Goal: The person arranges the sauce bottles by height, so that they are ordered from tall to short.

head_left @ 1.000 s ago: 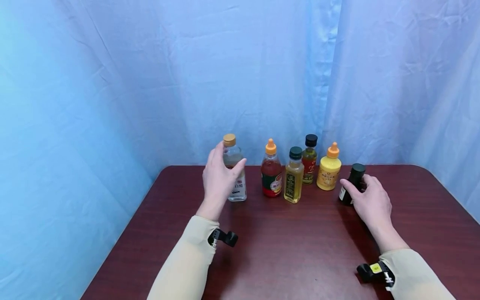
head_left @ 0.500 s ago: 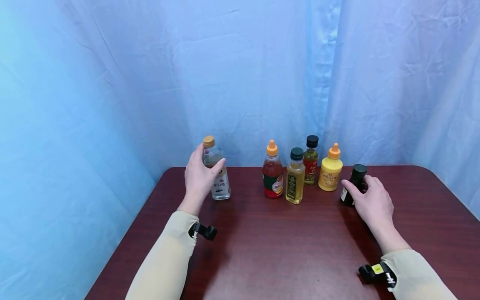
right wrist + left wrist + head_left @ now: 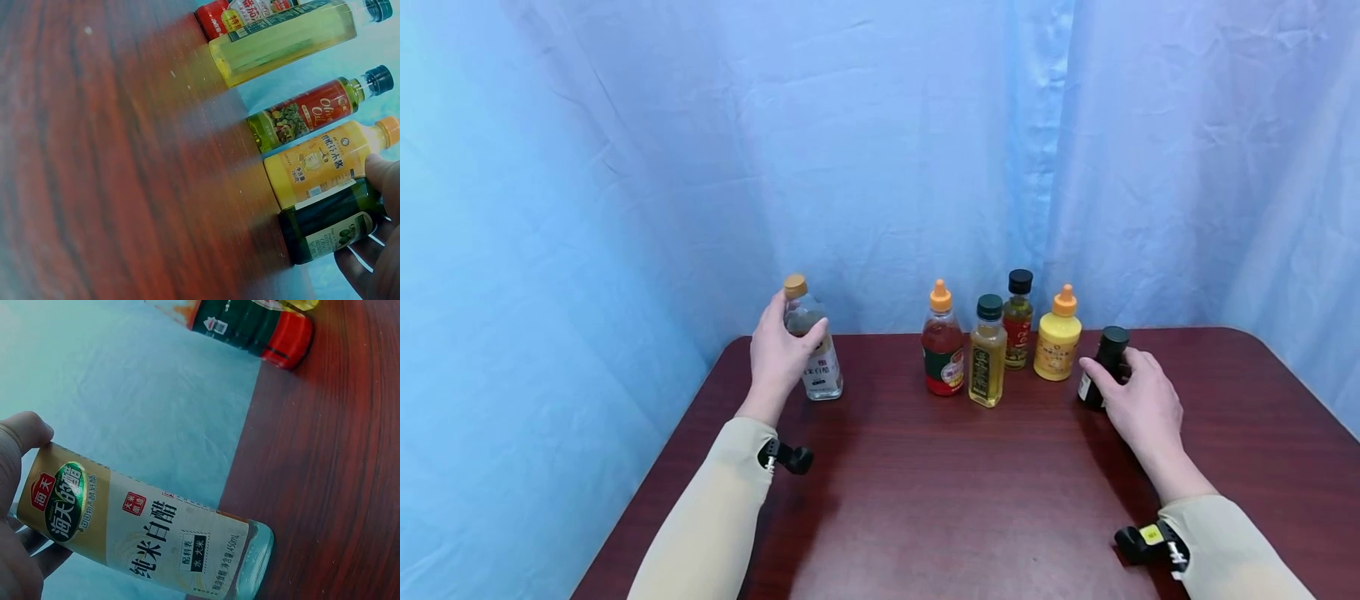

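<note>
My left hand (image 3: 777, 357) grips a clear white vinegar bottle (image 3: 823, 372) with a gold cap, near the table's back left. In the left wrist view the thumb and fingers curl round the upper part of the vinegar bottle (image 3: 150, 528), whose label faces the camera. At the right, my right hand (image 3: 1145, 406) holds a dark green glass bottle (image 3: 1109, 357) standing upright on the table. The right wrist view shows the thumb on one side of the dark bottle (image 3: 325, 225) and fingers on the other. A yellow squeeze bottle (image 3: 1057, 346) with an orange nozzle stands just left of it.
Between the hands stand a red sauce bottle (image 3: 942, 342), a square oil bottle (image 3: 987, 362) with a green cap and, behind it, a red-labelled olive oil bottle (image 3: 1018, 321). A blue curtain (image 3: 880, 150) hangs behind the dark red table (image 3: 970, 492).
My left hand has moved left with the vinegar bottle, away from the red sauce bottle. My right hand has stayed at the dark green bottle.
</note>
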### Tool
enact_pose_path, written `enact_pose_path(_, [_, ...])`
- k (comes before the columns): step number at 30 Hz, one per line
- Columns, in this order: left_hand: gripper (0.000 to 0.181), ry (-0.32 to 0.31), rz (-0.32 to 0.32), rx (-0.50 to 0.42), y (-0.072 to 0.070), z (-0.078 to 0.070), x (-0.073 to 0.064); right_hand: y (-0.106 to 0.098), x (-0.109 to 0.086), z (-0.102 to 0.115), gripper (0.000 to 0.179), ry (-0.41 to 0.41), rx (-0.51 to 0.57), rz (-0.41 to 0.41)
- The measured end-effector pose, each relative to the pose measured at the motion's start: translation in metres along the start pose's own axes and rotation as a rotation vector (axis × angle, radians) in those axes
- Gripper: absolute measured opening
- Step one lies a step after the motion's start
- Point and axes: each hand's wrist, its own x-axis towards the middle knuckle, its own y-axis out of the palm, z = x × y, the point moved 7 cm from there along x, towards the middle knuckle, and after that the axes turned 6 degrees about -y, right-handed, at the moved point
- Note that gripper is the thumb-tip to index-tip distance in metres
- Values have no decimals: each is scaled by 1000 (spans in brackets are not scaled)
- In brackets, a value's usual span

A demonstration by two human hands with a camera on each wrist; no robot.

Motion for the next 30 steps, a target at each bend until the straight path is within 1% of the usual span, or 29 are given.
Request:
enact_pose_path(3, [75, -16, 11, -19, -2, 6, 2, 1, 0, 0, 66, 3, 1, 1])
enact_pose_path(9, [79, -18, 39, -48, -3, 12, 4, 0, -1, 2, 64, 2, 2, -4])
enact_pose_path(15, [82, -21, 60, -43, -3, 15, 3, -1, -2, 4, 63, -3, -3, -15])
enact_pose_path(22, [75, -4, 59, -55, -5, 15, 5, -1, -2, 6, 63, -2, -5, -22])
enact_pose_path(30, [75, -30, 60, -52, -1, 20, 4, -1, -3, 7, 63, 1, -10, -19])
